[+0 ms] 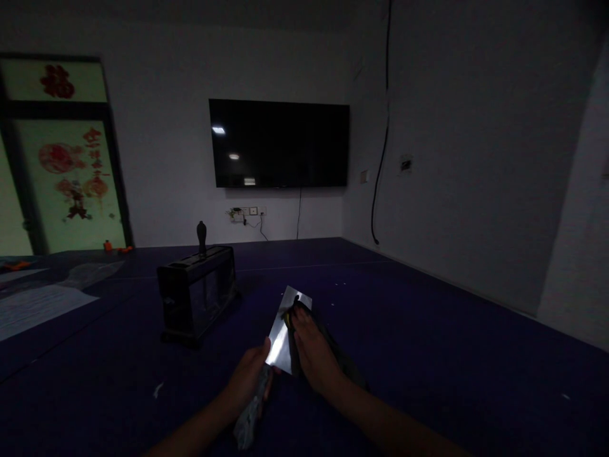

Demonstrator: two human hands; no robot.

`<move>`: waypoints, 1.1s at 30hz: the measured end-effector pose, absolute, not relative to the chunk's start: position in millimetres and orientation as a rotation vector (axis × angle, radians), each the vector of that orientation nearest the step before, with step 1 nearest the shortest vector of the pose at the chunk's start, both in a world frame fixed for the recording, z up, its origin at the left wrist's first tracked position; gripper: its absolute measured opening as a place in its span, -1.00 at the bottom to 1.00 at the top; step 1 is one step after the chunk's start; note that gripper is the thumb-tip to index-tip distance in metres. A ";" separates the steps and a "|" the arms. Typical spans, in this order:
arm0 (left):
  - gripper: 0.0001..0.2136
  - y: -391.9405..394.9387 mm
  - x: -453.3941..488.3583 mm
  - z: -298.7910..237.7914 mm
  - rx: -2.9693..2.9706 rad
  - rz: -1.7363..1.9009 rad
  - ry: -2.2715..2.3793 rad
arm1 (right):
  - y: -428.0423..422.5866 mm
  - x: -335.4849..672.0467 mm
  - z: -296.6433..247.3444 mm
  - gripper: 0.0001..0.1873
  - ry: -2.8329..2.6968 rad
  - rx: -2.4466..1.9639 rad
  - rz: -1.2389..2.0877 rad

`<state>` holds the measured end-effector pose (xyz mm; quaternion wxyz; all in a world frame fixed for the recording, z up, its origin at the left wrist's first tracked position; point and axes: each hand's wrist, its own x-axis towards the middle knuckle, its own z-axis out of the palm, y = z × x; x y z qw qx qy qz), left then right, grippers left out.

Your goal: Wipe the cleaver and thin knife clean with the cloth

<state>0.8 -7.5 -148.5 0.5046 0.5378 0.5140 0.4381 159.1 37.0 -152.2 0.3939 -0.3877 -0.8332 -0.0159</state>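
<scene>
A shiny rectangular-bladed cleaver point(281, 339) is tilted up over the dark blue surface. My left hand point(248, 379) is closed around its lower end, the thumb lying at the base of the blade. Greyish, crumpled-looking material point(248, 426) hangs below that hand; whether it is the handle or a wrap, I cannot tell. With fingers together, my right hand point(311, 349) presses a dark cloth point(340, 355) against the blade's right side. A bit of yellow shows by the fingertips. Left of the hands stands a black knife block point(197, 292) with one dark handle point(202, 236) sticking up.
The dark blue tabletop point(428, 368) bears small white scraps. Paper sheets point(42, 308) and clear plastic point(92, 274) lie at the left, with orange items point(117, 247) at the far edge. A television point(280, 145) and a hanging black cable point(382, 158) are on the walls.
</scene>
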 end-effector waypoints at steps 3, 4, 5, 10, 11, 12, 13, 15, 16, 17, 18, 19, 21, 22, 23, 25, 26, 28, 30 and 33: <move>-0.24 -7.2 0.5 -149.0 1.306 1.073 1.248 | 41.6 160.0 -158.2 -0.53 -2.008 -0.994 0.023; -0.24 -7.3 0.5 -148.9 1.307 1.075 1.249 | 42.5 160.4 -159.6 -0.53 -1.991 -0.988 0.030; -0.24 -7.4 0.6 -148.8 1.308 1.077 1.249 | 43.0 160.8 -160.6 -0.53 -1.981 -0.982 0.028; -0.26 -7.1 1.4 -148.1 1.322 1.049 1.221 | 40.8 161.4 -158.4 -0.53 -2.040 -0.966 -0.037; -0.26 -7.3 1.7 -147.6 1.329 1.033 1.222 | 39.8 161.2 -157.2 -0.53 -2.067 -0.963 -0.057; -0.25 -7.8 2.1 -146.9 1.335 1.017 1.226 | 38.8 160.9 -156.2 -0.54 -2.097 -0.956 -0.078; -0.25 -8.4 2.4 -146.0 1.346 1.004 1.232 | 37.7 160.7 -155.2 -0.53 -2.126 -0.942 -0.099; -0.25 -9.6 3.0 -144.3 1.380 0.982 1.233 | 35.4 160.3 -153.3 -0.52 -2.187 -0.890 -0.141; -0.26 -9.9 3.2 -143.7 1.398 0.972 1.229 | 34.1 160.2 -152.2 -0.51 -2.218 -0.852 -0.160; -0.27 -9.9 3.2 -143.4 1.415 0.964 1.222 | 32.7 160.2 -150.8 -0.51 -2.252 -0.806 -0.176; -0.27 -9.6 3.0 -143.4 1.428 0.957 1.213 | 31.3 160.4 -149.2 -0.50 -2.290 -0.760 -0.185; -0.27 -8.9 2.8 -143.7 1.440 0.954 1.205 | 30.0 160.6 -147.4 -0.49 -2.323 -0.719 -0.188; -0.27 -7.3 2.1 -144.9 1.455 0.961 1.193 | 28.0 161.2 -143.7 -0.49 -2.368 -0.674 -0.171; -0.26 -6.6 1.8 -145.5 1.459 0.963 1.189 | 27.4 161.4 -142.4 -0.49 -2.379 -0.668 -0.154; -0.26 -6.2 1.6 -146.0 1.457 0.963 1.191 | 27.2 161.5 -141.5 -0.49 -2.381 -0.668 -0.138; -0.25 -6.1 1.6 -146.6 1.444 0.960 1.202 | 27.8 161.3 -141.7 -0.50 -2.366 -0.670 -0.115; -0.26 -6.3 1.7 -146.7 1.435 0.963 1.208 | 28.4 161.1 -142.7 -0.50 -2.353 -0.669 -0.108; -0.26 -7.1 2.4 -146.5 1.421 0.974 1.211 | 30.2 160.4 -145.8 -0.51 -2.316 -0.675 -0.092; -0.27 -8.0 3.1 -146.2 1.418 0.995 1.204 | 32.2 159.8 -149.2 -0.53 -2.265 -0.706 -0.064; -0.28 -9.5 3.8 -145.4 1.401 1.026 1.200 | 35.8 159.8 -153.0 -0.54 -2.177 -0.772 -0.003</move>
